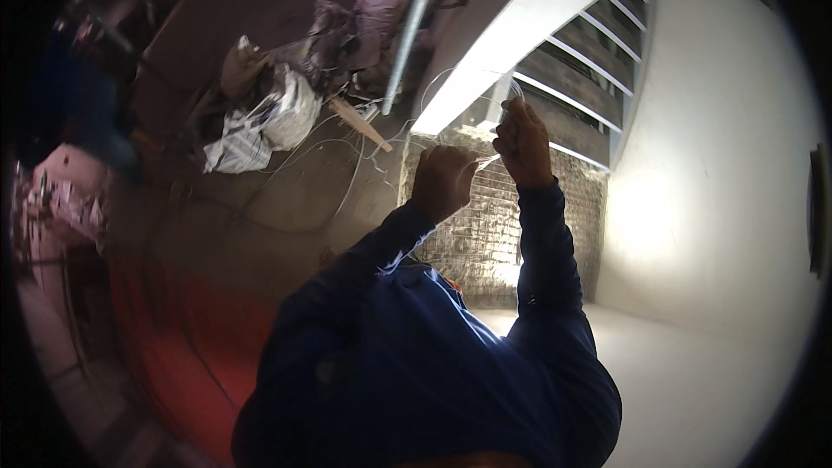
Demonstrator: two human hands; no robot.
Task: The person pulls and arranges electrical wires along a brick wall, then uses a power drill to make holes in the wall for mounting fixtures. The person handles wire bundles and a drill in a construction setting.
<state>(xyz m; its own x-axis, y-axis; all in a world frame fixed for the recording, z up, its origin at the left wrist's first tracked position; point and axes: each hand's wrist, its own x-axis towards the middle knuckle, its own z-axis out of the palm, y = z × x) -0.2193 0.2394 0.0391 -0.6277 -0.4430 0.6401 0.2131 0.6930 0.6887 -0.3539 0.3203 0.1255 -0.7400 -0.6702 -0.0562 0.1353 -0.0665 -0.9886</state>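
Note:
Both my hands are raised in front of me, close together, with dark blue sleeves behind them. My left hand (444, 180) is closed, its fingertips pinching the pale end of a thin wire (488, 159). Slightly higher and to the right, my right hand (523, 143) is curled into a fist around the same wire. A thin loop of it arcs up and left from the right hand, and looser strands trail down toward the floor at the left. Exactly how the wire runs inside the fingers is hidden.
Crumpled white sacks (273, 126) and a wooden piece (360, 124) lie at the upper left. A metal pole (414, 30) slants beside them. A white-railed opening (576, 56), a wire-mesh panel (485, 243) and a pale wall (711, 165) stand ahead and right.

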